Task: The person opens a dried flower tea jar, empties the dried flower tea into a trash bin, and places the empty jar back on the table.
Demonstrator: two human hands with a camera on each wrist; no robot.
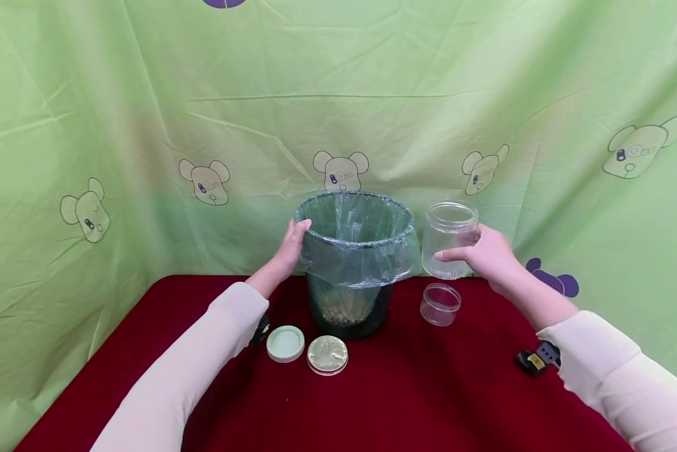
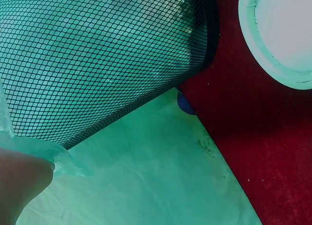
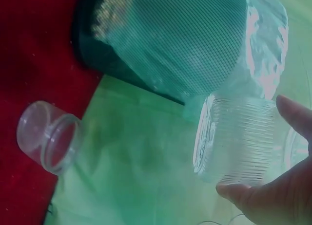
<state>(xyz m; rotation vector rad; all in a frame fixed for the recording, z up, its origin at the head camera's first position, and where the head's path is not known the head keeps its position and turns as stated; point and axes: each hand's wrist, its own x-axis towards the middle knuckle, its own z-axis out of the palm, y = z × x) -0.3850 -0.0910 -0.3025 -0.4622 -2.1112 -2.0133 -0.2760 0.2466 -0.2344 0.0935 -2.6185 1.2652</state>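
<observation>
A black mesh wastebasket (image 1: pixel 346 295) stands upright at the table's back, lined with a clear plastic bag (image 1: pixel 372 260) folded over its rim. My left hand (image 1: pixel 291 250) grips that rim at its left side, thumb on top; in the left wrist view only part of the hand (image 2: pixel 22 181) shows against the bag. To the right of the basket, my right hand (image 1: pixel 488 254) holds a clear ribbed jar (image 1: pixel 443 242) upright and lidless, above table height. Between thumb and fingers the jar (image 3: pixel 239 142) looks empty. Pale crumbly bits (image 3: pixel 109 13) lie low in the basket.
A small clear round container (image 1: pixel 440 306) sits below the held jar. In front of the basket lie a pale green lid (image 1: pixel 285 344) and a round silvery-topped lid or tin (image 1: pixel 327 355). A green printed curtain (image 1: pixel 248 125) hangs behind the red-covered table (image 1: pixel 417 389).
</observation>
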